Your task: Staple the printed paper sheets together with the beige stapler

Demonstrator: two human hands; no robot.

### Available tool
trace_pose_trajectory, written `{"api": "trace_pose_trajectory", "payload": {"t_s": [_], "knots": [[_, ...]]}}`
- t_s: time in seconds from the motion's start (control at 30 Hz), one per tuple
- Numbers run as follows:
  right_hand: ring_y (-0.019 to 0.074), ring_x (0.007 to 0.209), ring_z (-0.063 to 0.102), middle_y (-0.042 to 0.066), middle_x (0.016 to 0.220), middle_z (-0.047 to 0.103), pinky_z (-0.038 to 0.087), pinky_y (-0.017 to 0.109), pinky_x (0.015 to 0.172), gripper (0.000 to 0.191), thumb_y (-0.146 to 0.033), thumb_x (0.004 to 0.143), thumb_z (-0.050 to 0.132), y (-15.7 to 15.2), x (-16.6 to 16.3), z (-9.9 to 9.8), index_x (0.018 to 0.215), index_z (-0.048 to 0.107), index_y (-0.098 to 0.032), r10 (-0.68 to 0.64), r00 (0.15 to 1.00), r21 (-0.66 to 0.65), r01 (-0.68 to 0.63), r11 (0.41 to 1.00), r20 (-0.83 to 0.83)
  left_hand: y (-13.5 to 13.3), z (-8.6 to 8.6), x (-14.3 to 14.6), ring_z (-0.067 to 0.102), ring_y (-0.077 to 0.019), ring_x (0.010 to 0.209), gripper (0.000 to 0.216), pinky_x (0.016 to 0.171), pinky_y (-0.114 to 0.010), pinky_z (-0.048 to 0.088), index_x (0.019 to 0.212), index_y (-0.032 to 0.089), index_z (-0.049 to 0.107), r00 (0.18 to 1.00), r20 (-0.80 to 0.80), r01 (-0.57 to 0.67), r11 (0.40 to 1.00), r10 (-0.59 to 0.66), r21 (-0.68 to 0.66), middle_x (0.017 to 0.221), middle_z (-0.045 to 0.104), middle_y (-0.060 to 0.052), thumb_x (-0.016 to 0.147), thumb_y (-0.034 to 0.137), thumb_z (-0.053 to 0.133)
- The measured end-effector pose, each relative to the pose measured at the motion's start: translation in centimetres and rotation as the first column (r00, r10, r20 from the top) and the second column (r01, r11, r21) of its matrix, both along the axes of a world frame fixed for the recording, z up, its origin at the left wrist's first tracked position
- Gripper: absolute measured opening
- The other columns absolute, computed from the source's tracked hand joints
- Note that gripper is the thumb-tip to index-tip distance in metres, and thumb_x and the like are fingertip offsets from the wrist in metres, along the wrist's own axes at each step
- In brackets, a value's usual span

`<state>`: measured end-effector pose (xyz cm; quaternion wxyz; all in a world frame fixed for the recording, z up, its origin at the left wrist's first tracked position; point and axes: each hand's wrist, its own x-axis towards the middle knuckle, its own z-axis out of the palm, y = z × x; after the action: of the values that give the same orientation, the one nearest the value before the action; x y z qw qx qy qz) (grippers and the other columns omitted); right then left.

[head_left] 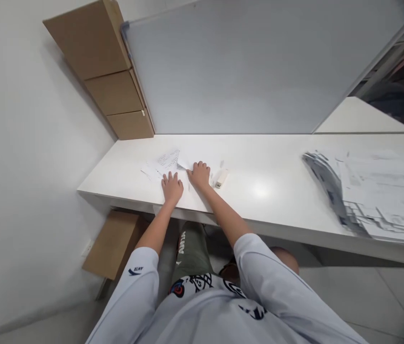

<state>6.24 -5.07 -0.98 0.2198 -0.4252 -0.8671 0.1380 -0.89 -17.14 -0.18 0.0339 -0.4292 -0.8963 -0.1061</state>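
Both my hands rest on a white sheet of paper with faint writing, lying on the white table near its left end. My left hand lies flat on the paper's near edge, fingers stretched out. My right hand presses on the paper's right part with the fingers bent down onto it; the sheet looks partly folded there. A small white stapler-like object lies just to the right of my right hand, apart from it.
A large stack of printed papers covers the table's right end. A whiteboard leans against the wall behind. Cardboard boxes are stacked at the back left, and another box sits under the table.
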Motion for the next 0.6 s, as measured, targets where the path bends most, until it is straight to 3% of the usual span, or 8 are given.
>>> {"api": "trace_pose_trajectory", "payload": {"t_s": [0.17,0.33,0.4,0.5,0.6], "knots": [[0.0299,0.105,0.049,0.018,0.111,0.060,0.035,0.040,0.087,0.039,-0.032,0.100,0.030,-0.8,1.8,0.2,0.111,0.062,-0.011,0.059,0.998,0.004,-0.059,0.998,0.007,-0.1,0.1,0.1,0.019,-0.0361,0.148,0.055,0.119,-0.051,0.020,0.148,0.016,0.041,1.000,0.019,0.009,1.000,-0.009,0.000,0.159,0.031,-0.012,0.097,0.033,0.029],[0.0281,0.107,0.047,0.015,0.114,0.058,0.036,0.038,0.089,0.032,-0.039,0.096,0.047,-2.3,3.9,0.0,0.109,0.064,-0.015,0.319,0.946,0.032,-0.321,0.947,0.059,0.1,0.0,0.1,0.019,-0.0364,0.148,0.053,0.119,-0.050,0.019,0.141,0.008,0.049,1.000,0.009,0.010,1.000,-0.010,0.011,0.156,0.034,-0.014,0.095,0.029,0.030],[0.0280,0.108,0.047,0.014,0.116,0.058,0.036,0.038,0.091,0.033,-0.039,0.093,0.051,-2.8,4.7,0.0,0.113,0.064,-0.016,0.381,0.922,0.032,-0.383,0.923,0.066,0.1,0.1,0.0,0.017,-0.0365,0.148,0.052,0.120,-0.051,0.018,0.139,0.010,0.051,0.999,0.044,0.014,1.000,-0.015,0.019,0.156,0.035,-0.013,0.094,0.030,0.035],[0.0271,0.110,0.048,0.014,0.118,0.059,0.037,0.038,0.095,0.032,-0.034,0.092,0.052,-3.2,5.5,0.3,0.114,0.063,-0.013,0.475,0.878,-0.017,-0.475,0.880,0.054,-0.4,0.6,-0.3,0.016,-0.0303,0.149,0.050,0.121,-0.047,0.019,0.140,0.019,0.052,0.981,0.116,0.148,0.985,-0.157,0.085,0.152,0.043,-0.005,0.095,0.034,0.036],[0.0264,0.114,0.050,0.016,0.121,0.062,0.037,0.037,0.101,0.033,-0.026,0.090,0.048,-3.6,6.1,0.5,0.115,0.063,-0.010,0.530,0.845,-0.152,-0.535,0.831,-0.075,-1.3,1.3,0.0,0.033,-0.0213,0.144,0.051,0.118,-0.038,0.027,0.144,0.021,0.045,0.909,0.180,0.345,0.921,-0.376,0.181,0.148,0.049,-0.003,0.098,0.035,0.028]]}}
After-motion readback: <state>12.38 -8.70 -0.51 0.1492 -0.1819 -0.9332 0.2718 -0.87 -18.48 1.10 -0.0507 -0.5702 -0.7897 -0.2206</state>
